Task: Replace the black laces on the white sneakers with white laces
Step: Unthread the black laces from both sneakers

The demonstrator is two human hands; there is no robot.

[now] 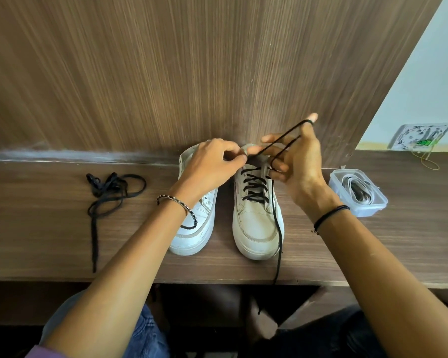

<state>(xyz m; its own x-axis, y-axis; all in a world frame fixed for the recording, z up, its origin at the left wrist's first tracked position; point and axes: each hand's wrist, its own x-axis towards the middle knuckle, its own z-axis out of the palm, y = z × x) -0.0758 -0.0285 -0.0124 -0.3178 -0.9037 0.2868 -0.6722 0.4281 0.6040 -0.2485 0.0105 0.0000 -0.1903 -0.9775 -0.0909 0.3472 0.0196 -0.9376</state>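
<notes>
Over the wooden desk [62, 241], I'm pinching the black lace [254, 196] atop the right sneaker [256, 228] with my left hand [212, 161], while my right hand [298, 164] is hooking its loop over one finger.

Both bare forearms reach forward and draw together. The left grip [212, 164] lies palm down, thumb and forefinger pinching the lace [282, 137]. The right grip [298, 164] is turned on edge, forefinger raised with the lace looped over its tip, and its other fingers curl round the strand.
</notes>
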